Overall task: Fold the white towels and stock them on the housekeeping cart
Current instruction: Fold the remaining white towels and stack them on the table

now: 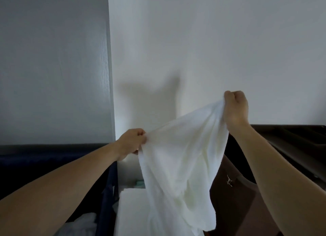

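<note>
A white towel (180, 156) hangs in the air in front of a white wall, stretched between both my hands. My left hand (131, 142) grips one upper corner low on the left. My right hand (235, 108) grips the other corner higher up on the right. The towel's body droops down and bunches toward the bottom of the view. Under it lies a flat white surface (130, 211), partly hidden by the towel; I cannot tell whether it is folded linen.
A dark blue fabric bin (104, 191) stands at lower left with pale cloth (82, 221) inside. Dark brown furniture (234, 197) with a small metal fitting sits at lower right. A black shelf edge (291, 135) runs behind my right arm.
</note>
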{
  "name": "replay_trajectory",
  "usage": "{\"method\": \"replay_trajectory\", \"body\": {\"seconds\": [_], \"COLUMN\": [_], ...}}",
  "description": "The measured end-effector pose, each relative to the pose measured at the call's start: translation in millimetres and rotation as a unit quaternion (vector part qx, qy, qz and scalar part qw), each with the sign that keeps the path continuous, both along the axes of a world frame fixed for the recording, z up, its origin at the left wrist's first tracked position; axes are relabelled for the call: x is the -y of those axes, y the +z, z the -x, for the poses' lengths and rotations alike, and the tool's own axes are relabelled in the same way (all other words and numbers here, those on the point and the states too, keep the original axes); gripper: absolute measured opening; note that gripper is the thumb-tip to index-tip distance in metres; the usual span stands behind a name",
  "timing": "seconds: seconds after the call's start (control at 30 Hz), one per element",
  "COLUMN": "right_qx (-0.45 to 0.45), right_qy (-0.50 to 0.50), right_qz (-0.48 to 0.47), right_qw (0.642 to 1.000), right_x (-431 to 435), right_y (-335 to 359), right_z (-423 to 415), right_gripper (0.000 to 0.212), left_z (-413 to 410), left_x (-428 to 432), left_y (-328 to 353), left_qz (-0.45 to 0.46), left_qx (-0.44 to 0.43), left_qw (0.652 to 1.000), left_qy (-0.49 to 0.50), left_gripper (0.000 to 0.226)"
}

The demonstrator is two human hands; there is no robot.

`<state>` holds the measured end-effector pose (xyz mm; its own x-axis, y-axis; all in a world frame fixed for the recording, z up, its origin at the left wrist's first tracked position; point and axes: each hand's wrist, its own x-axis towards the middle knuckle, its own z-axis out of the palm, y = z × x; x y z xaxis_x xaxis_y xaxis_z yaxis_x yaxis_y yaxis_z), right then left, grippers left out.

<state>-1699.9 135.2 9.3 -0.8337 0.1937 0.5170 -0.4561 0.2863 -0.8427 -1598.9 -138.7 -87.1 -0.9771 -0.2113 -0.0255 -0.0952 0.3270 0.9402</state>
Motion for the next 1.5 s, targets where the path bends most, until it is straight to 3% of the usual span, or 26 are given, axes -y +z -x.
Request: {"method": "replay_trajectory", "body": {"seconds": [0.07,0.13,0.23,0.3,0.37,0.47,0.6,0.67,0.9,1.0,1.07,1.17,1.3,1.37,1.43,1.5], "right_qx": [0.041,0.045,0.075,0.126,0.152,0.115,0.048,0.016,-0.035,-0.034,-0.034,-0.067,-0.077,-0.028,0.015,0.041], "right_qy": [-0.009,0.047,0.24,0.292,0.272,0.207,0.149,0.1,-0.033,-0.074,-0.09,-0.1,-0.114,-0.088,0.008,0.12], "right_qz": [-0.13,-0.179,-0.085,-0.049,-0.086,-0.196,-0.222,-0.212,-0.127,-0.1,-0.068,-0.009,0.041,-0.053,-0.157,-0.165], "right_qw": [0.991,0.982,0.964,0.947,0.946,0.952,0.962,0.972,0.991,0.992,0.993,0.993,0.99,0.994,0.988,0.978], "right_x": [3.6,17.2,48.3,60.7,60.9,54.4,52.4,46.2,8.1,-11.9,-26.4,-37.8,-35.5,-21.7,1.2,23.7], "right_y": [-19.3,-38.7,-57.0,-61.9,-60.2,-55.2,-43.8,-35.2,-0.2,11.2,14.6,23.2,33.4,20.4,-4.6,-30.4], "right_z": [0.0,-8.3,-36.6,-45.8,-46.1,-43.1,-37.0,-30.4,-6.1,3.4,8.3,8.8,6.6,5.2,-5.3,-22.4], "right_gripper": [0.02,0.018,0.01,0.015,0.019,0.022,0.026,0.025,0.025,0.025,0.024,0.024,0.02,0.023,0.023,0.018], "left_z": [6.4,14.1,20.5,22.6,20.8,14.9,13.9,16.2,20.1,24.2,26.3,27.0,19.3,15.1,12.3,14.1], "left_x": [-5.8,-16.9,-38.6,-44.5,-39.6,-29.1,-34.1,-35.3,-15.9,-4.5,5.4,20.0,8.4,-17.2,-43.2,-60.6], "left_y": [16.4,35.6,53.5,52.0,46.5,34.8,24.6,22.6,16.2,17.3,22.9,44.2,76.9,80.1,74.7,68.9], "left_qz": [-0.058,-0.049,0.093,0.155,0.154,0.182,0.235,0.274,0.162,0.107,0.12,0.17,0.075,0.046,0.067,0.105], "left_qx": [-0.045,-0.074,-0.096,-0.104,-0.106,-0.091,-0.072,-0.056,0.007,0.003,-0.02,-0.075,-0.17,-0.154,-0.138,-0.143], "left_qw": [0.995,0.994,0.989,0.976,0.974,0.966,0.956,0.951,0.985,0.994,0.989,0.966,0.962,0.974,0.984,0.983], "left_qy": [0.072,0.069,-0.06,-0.111,-0.13,-0.16,-0.158,-0.133,-0.062,0.015,0.082,0.178,0.2,0.158,0.092,0.037], "left_gripper": [0.03,0.029,0.031,0.036,0.027,0.004,0.01,0.014,0.021,0.021,0.022,0.023,0.023,0.028,0.03,0.025]}}
